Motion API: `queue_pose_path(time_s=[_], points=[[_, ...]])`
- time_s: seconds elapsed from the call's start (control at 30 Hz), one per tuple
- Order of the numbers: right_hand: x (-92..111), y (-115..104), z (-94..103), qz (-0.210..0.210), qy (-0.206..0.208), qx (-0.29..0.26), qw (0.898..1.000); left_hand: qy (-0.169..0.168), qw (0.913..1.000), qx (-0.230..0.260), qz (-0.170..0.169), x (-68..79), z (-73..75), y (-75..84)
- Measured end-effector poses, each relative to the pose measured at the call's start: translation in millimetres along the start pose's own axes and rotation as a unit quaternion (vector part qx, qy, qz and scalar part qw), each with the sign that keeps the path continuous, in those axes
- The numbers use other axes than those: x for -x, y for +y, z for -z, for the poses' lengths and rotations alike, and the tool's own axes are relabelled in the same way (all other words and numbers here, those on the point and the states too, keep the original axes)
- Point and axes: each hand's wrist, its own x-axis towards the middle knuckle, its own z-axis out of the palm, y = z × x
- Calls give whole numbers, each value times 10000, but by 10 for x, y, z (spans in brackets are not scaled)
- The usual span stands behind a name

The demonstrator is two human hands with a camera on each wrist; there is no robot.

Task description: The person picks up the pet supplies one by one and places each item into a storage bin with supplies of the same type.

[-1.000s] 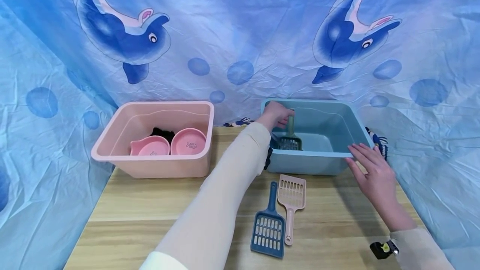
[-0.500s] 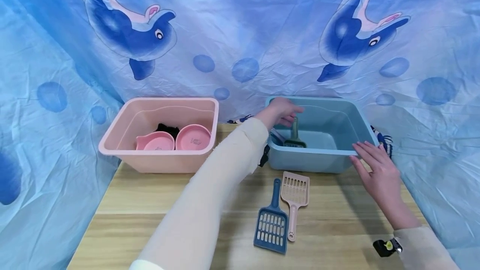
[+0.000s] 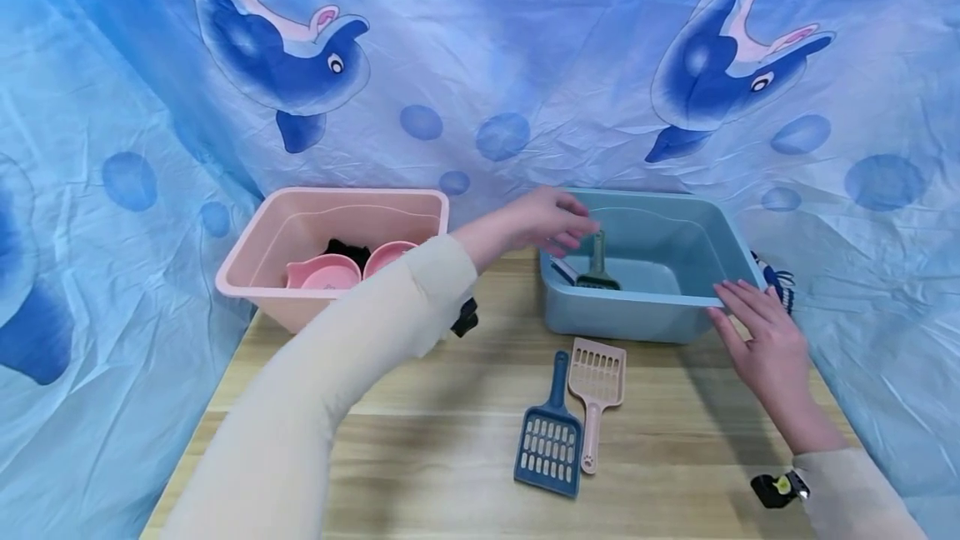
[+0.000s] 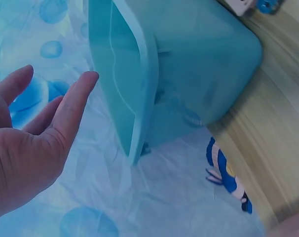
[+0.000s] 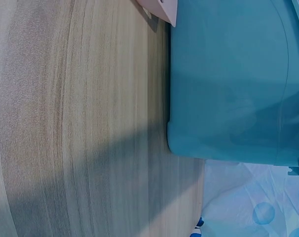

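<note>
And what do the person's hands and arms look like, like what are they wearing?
The left hand and right hand are ungloved. Both arms wear plain, pale cream sleeves. A small black device with a yellowish spot shows by the right cuff.

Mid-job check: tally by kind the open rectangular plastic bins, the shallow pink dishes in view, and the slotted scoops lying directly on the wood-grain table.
Bins: 2 (pink bin, light blue bin)
Dishes: 2 (dish with pointed edge, partly hidden dish)
Scoops: 2 (dark blue scoop, pale pink scoop)
Total: 6
</note>
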Motion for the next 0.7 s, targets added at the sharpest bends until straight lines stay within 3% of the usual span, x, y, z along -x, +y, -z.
queue_pose_path(time_s=[0.17,0.37,0.53,0.7], points=[[-14,-27,9,-91,-33,17,10000,21,10000,-25,-22,342,105,-137],[-8,-40,28,-109,-16,42,9999,81,9996,217,-139,690,132,-418],[-14,-33,19,-119,-26,42,9999,124,9994,288,-131,883,86,-696],[-18,-53,14,-168,-52,54,9998,90,9988,483,6,953,-59,-979]])
